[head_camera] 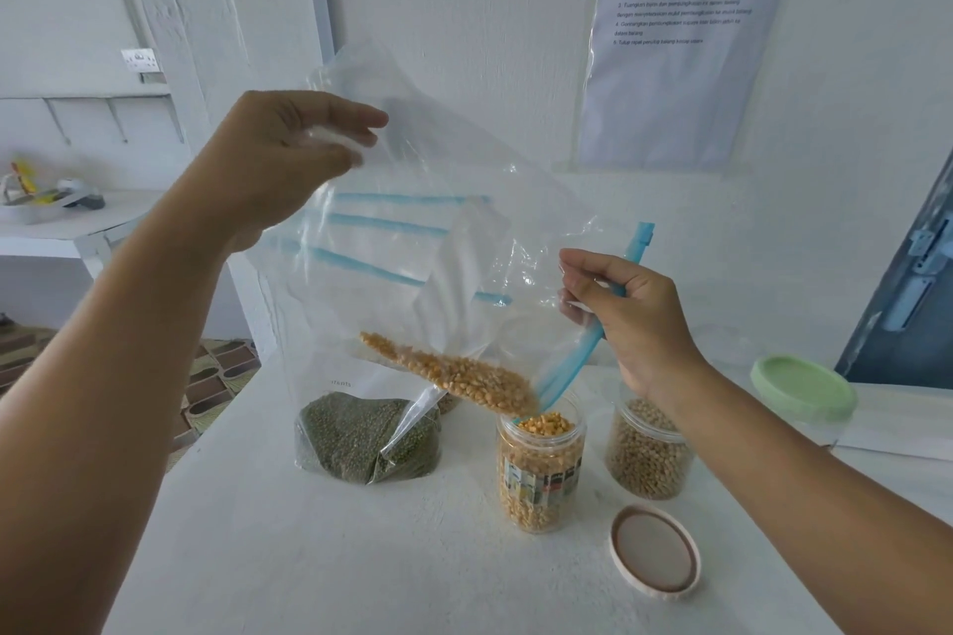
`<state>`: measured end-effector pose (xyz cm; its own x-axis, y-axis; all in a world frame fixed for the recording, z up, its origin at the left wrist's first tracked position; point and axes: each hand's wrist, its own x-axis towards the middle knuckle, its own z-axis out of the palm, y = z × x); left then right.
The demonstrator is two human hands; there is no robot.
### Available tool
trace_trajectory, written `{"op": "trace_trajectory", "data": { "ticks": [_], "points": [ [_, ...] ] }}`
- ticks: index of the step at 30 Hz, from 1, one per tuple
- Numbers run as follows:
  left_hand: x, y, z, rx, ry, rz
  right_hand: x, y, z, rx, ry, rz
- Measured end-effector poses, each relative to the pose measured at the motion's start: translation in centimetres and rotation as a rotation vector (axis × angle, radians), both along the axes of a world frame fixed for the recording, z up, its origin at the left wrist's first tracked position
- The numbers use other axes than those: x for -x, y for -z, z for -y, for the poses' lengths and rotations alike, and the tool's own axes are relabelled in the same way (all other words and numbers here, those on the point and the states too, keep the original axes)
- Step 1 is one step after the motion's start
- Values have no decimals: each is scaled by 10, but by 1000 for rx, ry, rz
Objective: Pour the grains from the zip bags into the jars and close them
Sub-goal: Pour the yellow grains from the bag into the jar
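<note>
A: Progress?

B: Mid-pour on the clear plastic zip bag with blue stripes and blue zip strip (412, 232). Tilted, mouth corner down, just below the right fingers and right over the clear plastic jar of yellow split grains (540, 469). Jar filled nearly to the rim, open, not capped yet.

A: Hands?

B: Left hand (289, 165) up high, fingers and thumb pinching the bag's bottom corner, lifting it. Right hand (619, 315) lower, fingers curled round the zip strip near the mouth, steering it to the jar.

A: Left in the bag?

B: Small wedge of yellow grains (459, 376) bunched at the low corner, below and left of the right fingers. Rest of the bag see-through, empty, crinkled. Prob. a few more shakes needed.

A: Other jars?

B: Clear jar of pale beige beans (647, 454) under the right wrist, looks full; no lid seen on it, though the top sits behind the wrist. Round beige lid with brown inside (655, 554) lying upside down on the white tabletop (309, 557), near the yellow jar, well below the right fingers. Clear jar w/ pale green lid (802, 392) off to the right of the right hand; contents can't be told.

A: Still to do?

B: Second zip bag of dark green beans (361, 438) lying on the table, far below the left fingers, apparently untouched. So approx. halfway: finish this pour, cap jars, then the green beans.
</note>
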<state>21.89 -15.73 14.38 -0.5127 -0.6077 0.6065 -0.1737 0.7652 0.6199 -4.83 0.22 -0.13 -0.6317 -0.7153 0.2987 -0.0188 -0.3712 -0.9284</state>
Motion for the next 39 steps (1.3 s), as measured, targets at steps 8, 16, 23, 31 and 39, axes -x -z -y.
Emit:
{"op": "trace_trajectory", "data": {
  "ticks": [8, 16, 23, 31, 39],
  "points": [
    [6, 19, -2, 133, -45, 25, -2, 4, -1, -27, -5, -21],
    [8, 41, 4, 174, -114, 71, -4, 8, 0, -80, 9, -81],
    [4, 60, 21, 209, -230, 17, -7, 5, 0, -67, -5, -59],
    [-8, 89, -17, 3, -348, 50, -6, 8, 3, -65, 4, -47],
    [-10, 199, -81, -548, -357, -244, -4, 11, 5, -54, -18, -70]
  ]
}}
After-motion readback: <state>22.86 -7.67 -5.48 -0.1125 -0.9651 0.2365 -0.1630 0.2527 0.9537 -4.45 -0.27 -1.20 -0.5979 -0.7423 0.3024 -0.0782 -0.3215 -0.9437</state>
